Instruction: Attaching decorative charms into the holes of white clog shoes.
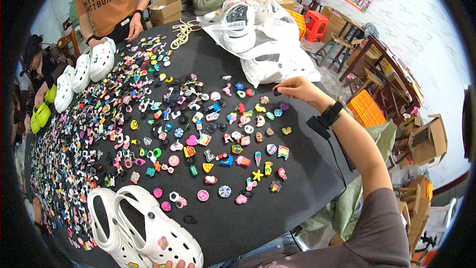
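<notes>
My right hand [300, 91] reaches out over the far right part of the table, closed in a pinch. Between its thumb and finger is a small dark shoe charm [276, 91]; its design is too small to make out. At the lower edge, the fingertips of my left hand [173, 264] grip the toe of a white clog [186, 240]; the rest of that hand is out of sight. This clog bears a few charms, among them a pink and orange one [162, 242]. Its white mate [101, 218] lies beside it on the left. Loose colourful charms [203, 139] spread out between my hands.
A dense heap of charms [74, 154] covers the left of the black table [292, 178]. Plastic-bagged white shoes [272, 49] stand at the back. Across the table, a person in orange [111, 0] handles white clogs [103, 59]; another person's hands are at green clogs [42, 114].
</notes>
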